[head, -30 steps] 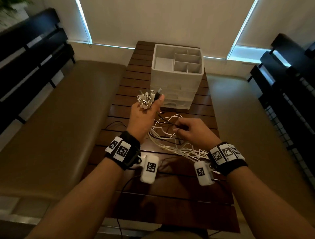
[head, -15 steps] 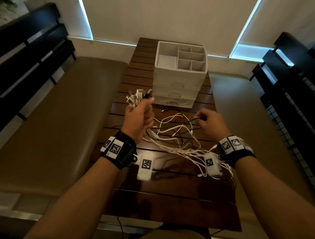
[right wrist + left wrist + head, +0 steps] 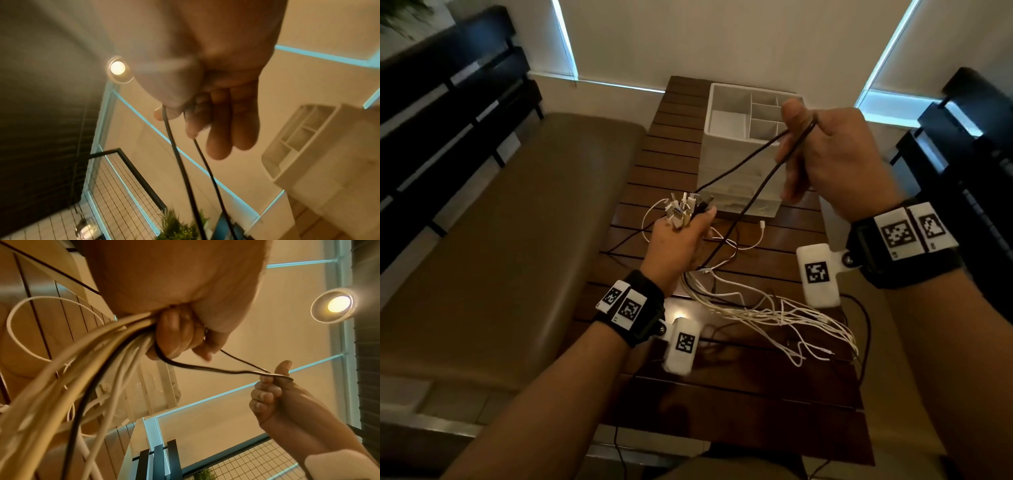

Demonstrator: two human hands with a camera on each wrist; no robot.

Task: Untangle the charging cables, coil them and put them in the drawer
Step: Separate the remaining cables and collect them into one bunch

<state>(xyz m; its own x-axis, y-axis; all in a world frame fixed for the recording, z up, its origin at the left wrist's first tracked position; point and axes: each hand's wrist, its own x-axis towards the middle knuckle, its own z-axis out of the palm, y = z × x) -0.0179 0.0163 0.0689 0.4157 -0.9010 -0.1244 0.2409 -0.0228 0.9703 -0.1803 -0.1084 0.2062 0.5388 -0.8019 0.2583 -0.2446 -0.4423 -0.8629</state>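
- The left hand (image 3: 677, 245) is fisted round a bundle of white cables (image 3: 767, 310); their plugs (image 3: 685, 209) fan out of the top of the fist toward 12 o'clock, and the cords spill from under it toward 4 o'clock across the wooden table (image 3: 739, 404).
- The right hand (image 3: 835, 161) is raised at 2 o'clock from the left hand, thumb and forefinger pinching a black cable (image 3: 750, 195) at a fold; the other fingers (image 3: 232, 129) hang loosely curled beside it.
- From the pinch, the black cable's two strands run down toward 7 o'clock: one reaches the plugs at the top of the left fist, the other passes below the fist into the bundle.
- In the left wrist view the black cable (image 3: 197, 368) comes out between the left hand's curled fingers (image 3: 176, 331) and crosses free air to the right hand.
- A white drawer unit (image 3: 726, 164) with an open divided top stands at 12 o'clock on the table, behind the strands; the right hand covers its right corner.
- A padded bench (image 3: 493, 260) lies at 9 o'clock.
- The cables' far ends at 4 o'clock are thin and tangled; which cord crosses which is hard to tell.
- The right wrist view is blurred; the fold sits hidden within the pinch.
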